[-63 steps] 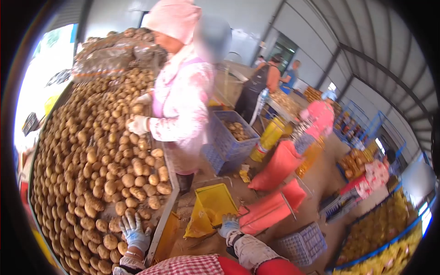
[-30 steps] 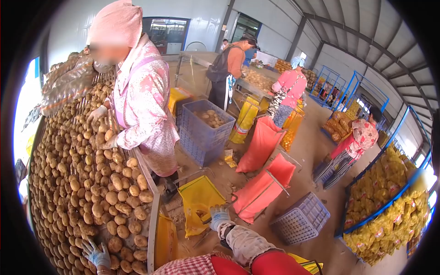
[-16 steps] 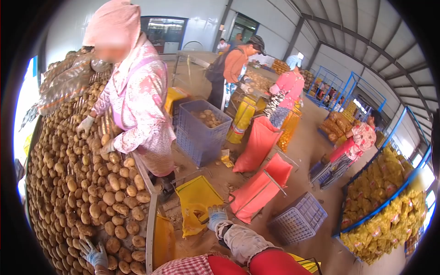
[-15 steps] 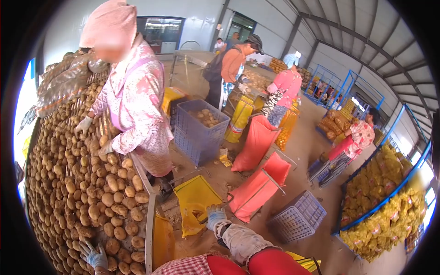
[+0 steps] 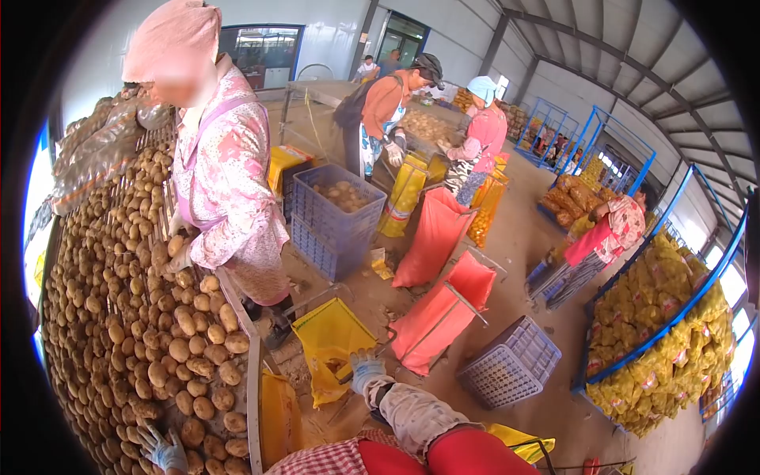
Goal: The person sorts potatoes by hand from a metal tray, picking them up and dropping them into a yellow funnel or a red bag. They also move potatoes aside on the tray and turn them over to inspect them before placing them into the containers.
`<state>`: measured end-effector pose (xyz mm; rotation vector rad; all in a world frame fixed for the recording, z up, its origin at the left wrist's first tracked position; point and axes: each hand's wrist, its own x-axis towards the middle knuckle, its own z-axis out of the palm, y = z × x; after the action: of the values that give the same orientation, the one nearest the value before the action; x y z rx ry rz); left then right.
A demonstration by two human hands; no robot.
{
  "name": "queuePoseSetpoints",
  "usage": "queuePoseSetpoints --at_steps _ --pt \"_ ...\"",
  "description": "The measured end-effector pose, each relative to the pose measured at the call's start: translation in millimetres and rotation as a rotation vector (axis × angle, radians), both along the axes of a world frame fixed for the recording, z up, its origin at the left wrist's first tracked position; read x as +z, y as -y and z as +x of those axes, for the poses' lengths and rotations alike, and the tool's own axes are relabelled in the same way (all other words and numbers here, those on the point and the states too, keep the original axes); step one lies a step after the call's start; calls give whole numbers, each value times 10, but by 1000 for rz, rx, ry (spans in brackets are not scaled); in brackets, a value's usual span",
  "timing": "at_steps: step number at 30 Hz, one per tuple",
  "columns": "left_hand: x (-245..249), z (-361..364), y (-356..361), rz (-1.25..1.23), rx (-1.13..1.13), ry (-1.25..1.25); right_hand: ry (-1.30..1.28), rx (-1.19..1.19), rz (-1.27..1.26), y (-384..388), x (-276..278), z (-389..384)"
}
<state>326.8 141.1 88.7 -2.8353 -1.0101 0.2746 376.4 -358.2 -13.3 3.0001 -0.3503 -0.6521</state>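
Note:
My left hand, in a pale blue glove, lies with fingers spread on the potatoes that cover the sorting table at the lower left. My right hand, also gloved, is beside the open yellow bag, close to its metal frame. The right fingers look bent, and whatever they might hold is hidden. A few potatoes show inside that yellow bag. The table's metal edge runs between my two hands.
A co-worker stands across the table's edge, hands at the potatoes. Behind are blue crates, red sacks and more workers. A tipped crate lies on the right, before a blue rack of yellow sacks.
The view has shifted slightly. The near co-worker's hands have drawn closer together over the potatoes. Workers at the back have changed posture. My hands have barely moved.

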Motion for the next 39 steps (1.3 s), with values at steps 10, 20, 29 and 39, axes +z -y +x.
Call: queuePoseSetpoints --at_steps 10,20,29,39 --pt "-33 -8 -84 -56 -7 -2 116 38 20 72 -227 11" --pt "142 -41 -70 -180 5 13 15 93 -52 85 -26 0" --pt "140 -90 -98 -216 -24 66 96 115 -59 171 -182 9" --pt "31 -246 -115 -258 -98 104 116 116 -100 127 -123 12"
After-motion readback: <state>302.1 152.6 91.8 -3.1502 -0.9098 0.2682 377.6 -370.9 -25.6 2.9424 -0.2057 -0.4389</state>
